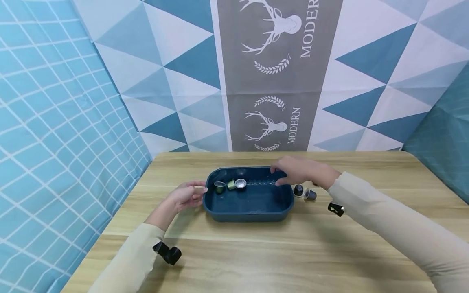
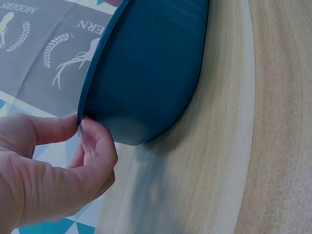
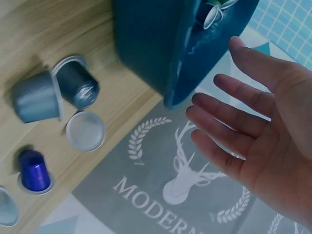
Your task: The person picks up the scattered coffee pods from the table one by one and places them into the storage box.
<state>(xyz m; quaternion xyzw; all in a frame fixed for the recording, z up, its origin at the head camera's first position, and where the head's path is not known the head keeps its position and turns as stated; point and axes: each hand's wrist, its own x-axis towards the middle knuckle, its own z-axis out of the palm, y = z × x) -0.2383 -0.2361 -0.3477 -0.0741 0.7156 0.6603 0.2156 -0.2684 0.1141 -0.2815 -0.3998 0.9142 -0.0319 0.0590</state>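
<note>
A dark blue oblong tray (image 1: 256, 203) holds a dark green coffee capsule (image 1: 219, 188), a light green one (image 1: 231, 185) and one showing its silver lid (image 1: 240, 184), all toward its left end. At that end my left hand (image 1: 186, 197) pinches the rim between thumb and fingers, plainest in the left wrist view. My right hand (image 1: 294, 169) hovers over the tray's right end, fingers spread and holding nothing. Beside the tray on the right lie a black capsule (image 1: 298, 190) and a grey-blue capsule (image 1: 310, 194); my right arm partly covers others.
In the right wrist view a violet-blue capsule (image 3: 34, 170), a pale round lid (image 3: 86, 131) and another capsule cut off by the frame (image 3: 7, 207) lie on the wooden table (image 1: 234, 252). Patterned cloth (image 1: 271, 81) stands behind, and checked blue cloth (image 1: 55, 134) at left.
</note>
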